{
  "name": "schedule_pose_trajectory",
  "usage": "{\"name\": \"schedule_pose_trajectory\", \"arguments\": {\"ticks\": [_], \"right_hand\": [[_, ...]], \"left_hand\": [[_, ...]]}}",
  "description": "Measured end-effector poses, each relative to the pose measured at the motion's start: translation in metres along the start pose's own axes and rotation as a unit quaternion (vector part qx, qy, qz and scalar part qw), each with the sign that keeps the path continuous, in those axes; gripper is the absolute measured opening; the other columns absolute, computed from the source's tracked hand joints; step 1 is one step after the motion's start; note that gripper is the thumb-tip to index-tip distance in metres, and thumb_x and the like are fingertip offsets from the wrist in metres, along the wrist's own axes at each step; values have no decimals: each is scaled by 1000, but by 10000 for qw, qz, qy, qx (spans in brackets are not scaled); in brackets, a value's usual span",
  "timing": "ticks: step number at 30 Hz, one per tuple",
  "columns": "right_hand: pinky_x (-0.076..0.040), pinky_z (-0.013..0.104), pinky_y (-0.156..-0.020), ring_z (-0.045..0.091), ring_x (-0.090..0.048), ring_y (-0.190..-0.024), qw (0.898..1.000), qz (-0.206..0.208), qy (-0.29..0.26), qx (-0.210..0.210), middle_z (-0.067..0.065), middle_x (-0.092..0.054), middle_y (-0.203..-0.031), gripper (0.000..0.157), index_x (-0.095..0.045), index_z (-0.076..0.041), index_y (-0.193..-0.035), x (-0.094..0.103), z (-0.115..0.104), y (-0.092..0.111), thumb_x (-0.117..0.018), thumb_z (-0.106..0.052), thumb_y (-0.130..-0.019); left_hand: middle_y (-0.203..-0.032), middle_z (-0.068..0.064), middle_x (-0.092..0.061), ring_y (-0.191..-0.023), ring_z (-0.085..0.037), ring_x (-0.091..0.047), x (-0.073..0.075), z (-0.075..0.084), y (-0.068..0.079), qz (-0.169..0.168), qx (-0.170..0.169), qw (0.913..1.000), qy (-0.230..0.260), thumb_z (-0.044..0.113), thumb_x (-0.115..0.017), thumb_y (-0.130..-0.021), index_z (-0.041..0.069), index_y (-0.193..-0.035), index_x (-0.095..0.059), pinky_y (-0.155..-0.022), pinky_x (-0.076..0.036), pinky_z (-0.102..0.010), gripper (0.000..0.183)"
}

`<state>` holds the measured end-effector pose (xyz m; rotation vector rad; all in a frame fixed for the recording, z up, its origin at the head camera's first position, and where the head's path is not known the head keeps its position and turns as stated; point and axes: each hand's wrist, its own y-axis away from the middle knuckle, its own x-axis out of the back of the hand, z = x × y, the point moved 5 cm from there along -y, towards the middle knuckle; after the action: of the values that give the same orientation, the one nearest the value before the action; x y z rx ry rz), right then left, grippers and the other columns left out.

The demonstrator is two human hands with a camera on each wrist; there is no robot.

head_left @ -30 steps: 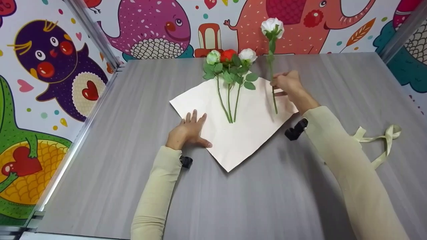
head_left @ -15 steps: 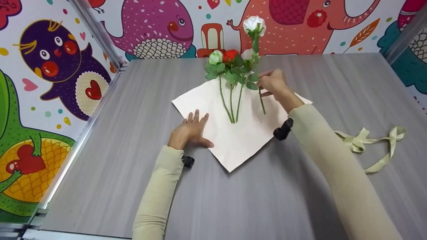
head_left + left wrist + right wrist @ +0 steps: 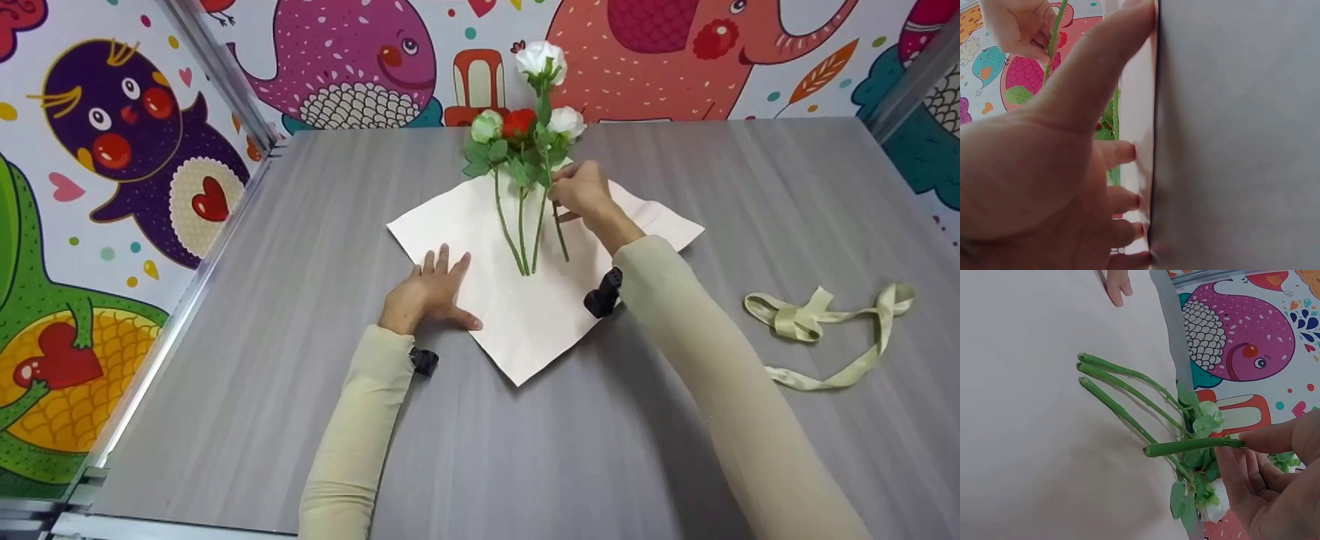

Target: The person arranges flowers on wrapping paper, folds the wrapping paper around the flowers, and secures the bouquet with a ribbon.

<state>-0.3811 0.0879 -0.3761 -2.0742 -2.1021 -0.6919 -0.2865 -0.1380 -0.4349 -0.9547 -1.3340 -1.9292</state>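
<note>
My right hand (image 3: 583,191) pinches the stem of a white rose (image 3: 541,61) between thumb and fingers, holding it above the paper, its cut end (image 3: 1154,450) pointing toward me. Three other flowers lie side by side on a pale pink sheet of wrapping paper (image 3: 517,330): a greenish-white rose (image 3: 487,126), a red rose (image 3: 518,124) and a second white rose (image 3: 566,122). Their stems (image 3: 1112,377) draw together near the sheet's middle. My left hand (image 3: 427,296) rests with spread fingers on the paper's left edge, as the left wrist view also shows.
A cream ribbon (image 3: 806,319) lies loosely looped on the grey table (image 3: 225,420) at the right. Behind the table stands a wall (image 3: 667,82) printed with cartoon animals. A metal frame post (image 3: 225,82) rises at the back left corner.
My right hand has carried the white rose leftward, from the paper's right side to just beside the three lying flowers. The left hand stays on the paper's edge.
</note>
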Motion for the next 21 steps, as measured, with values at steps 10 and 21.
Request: {"name": "schedule_pose_trajectory", "arguments": {"ticks": [10,21], "right_hand": [[-62,29,-67,20,-63,-94,9998,-206,-45,-3,14,-60,-123,41,-60,0,-133,-22,8,-2,-60,-4,-93],[-60,28,-63,18,-62,-94,9999,49,106,11,14,-62,-130,37,-64,-1,-129,-35,16,-10,-61,-6,-92]], "left_hand": [[-164,-32,9,-153,-51,6,1,1,0,170,-101,9997,-147,54,-76,-82,8,-162,-3,-125,-8,-60,118],[-164,-31,11,-153,-49,7,1,2,1,101,-37,9999,-111,55,-76,-82,10,-162,-1,-125,-7,-59,118]]}}
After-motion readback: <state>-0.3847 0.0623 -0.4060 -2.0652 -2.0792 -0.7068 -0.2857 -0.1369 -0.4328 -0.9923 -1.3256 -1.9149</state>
